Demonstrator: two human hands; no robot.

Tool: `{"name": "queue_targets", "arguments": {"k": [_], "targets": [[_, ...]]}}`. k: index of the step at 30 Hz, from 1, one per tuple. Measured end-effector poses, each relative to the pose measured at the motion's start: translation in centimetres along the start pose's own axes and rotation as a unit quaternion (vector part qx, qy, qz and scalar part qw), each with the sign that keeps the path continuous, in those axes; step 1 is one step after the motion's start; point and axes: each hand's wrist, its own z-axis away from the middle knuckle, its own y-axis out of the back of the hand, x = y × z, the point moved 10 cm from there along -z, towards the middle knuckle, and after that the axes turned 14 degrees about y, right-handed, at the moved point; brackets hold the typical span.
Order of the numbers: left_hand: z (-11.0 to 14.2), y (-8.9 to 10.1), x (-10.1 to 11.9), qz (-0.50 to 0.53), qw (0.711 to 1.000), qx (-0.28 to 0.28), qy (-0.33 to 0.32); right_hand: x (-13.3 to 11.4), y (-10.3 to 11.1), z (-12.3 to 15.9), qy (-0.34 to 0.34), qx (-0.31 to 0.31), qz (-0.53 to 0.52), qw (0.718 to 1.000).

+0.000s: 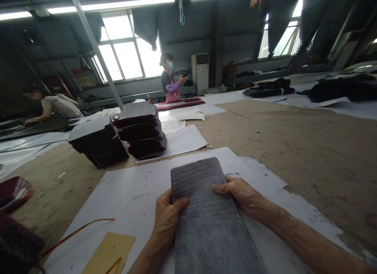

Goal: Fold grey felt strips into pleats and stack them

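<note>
A long grey piece of fabric-like material (206, 227), creased crosswise near its far end, lies between my hands above a white paper sheet (132, 195). My left hand (169, 215) grips its left edge, thumb on top and fingers underneath. On the opposite edge, my right hand (238, 191) holds it the same way, thumb pressed on the upper face. The fingers below are hidden, and I cannot tell whether it is one layer or a stack. The near end runs out of the bottom of the view.
Two dark stacks of cut pieces, a left stack (100, 148) and a right stack (141, 128), stand ahead. A yellow card (110, 252) and an orange cord (79, 229) lie at lower left, near maroon bundles (17, 242). Two people work beyond; dark cloth (341, 89) lies far right.
</note>
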Motion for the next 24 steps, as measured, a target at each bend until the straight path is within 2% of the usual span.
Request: {"name": "queue_targets", "arguments": {"k": [2,5,7,8,11,13,14,16,18,19,22,23,24], "targets": [[-0.2,-0.1,0.0,0.007,1.0,-0.018,0.019,0.1,0.2,-0.7,0.024,0.013,0.005,1.0],[-0.7,-0.7,0.5,0.041,0.996,-0.065,0.041,-0.6,1.0,-1.1,0.132,0.046,0.042,0.989],[-1.2,-0.8,1.0,0.058,0.995,-0.074,0.039,-1.1,1.4,-1.1,0.186,0.06,0.068,0.978],[-1.5,-0.7,1.1,0.06,0.995,-0.067,0.039,-1.1,1.4,-1.1,0.19,0.057,0.073,0.977],[-2.2,0.0,1.1,0.021,0.999,-0.019,0.016,-0.5,0.4,-1.4,0.135,0.002,0.047,0.99],[-2.2,0.6,1.9,-0.046,0.997,0.03,-0.045,-0.5,-0.1,-1.4,0.113,-0.026,0.042,0.992],[-2.1,0.7,2.3,-0.082,0.992,0.052,-0.077,-0.8,0.0,-1.4,0.125,-0.025,0.076,0.989],[-1.9,0.7,2.9,-0.149,0.979,0.078,-0.115,-2.0,0.8,-1.4,0.183,0.015,0.211,0.96],[-1.9,0.8,3.3,-0.212,0.963,0.107,-0.13,-3.2,1.5,-1.1,0.237,0.068,0.351,0.903],[-1.7,1.2,3.6,-0.246,0.949,0.141,-0.136,-3.6,1.8,-1.0,0.254,0.091,0.398,0.877],[-0.3,1.8,5.2,-0.348,0.881,0.268,-0.176,-3.8,2.1,-0.8,0.282,0.118,0.459,0.834],[0.4,1.2,5.6,-0.387,0.856,0.28,-0.198,-3.8,2.0,-0.9,0.288,0.114,0.475,0.824],[0.9,-0.1,5.7,-0.434,0.831,0.266,-0.223,-3.7,2.0,-1.0,0.29,0.106,0.489,0.816]]}}
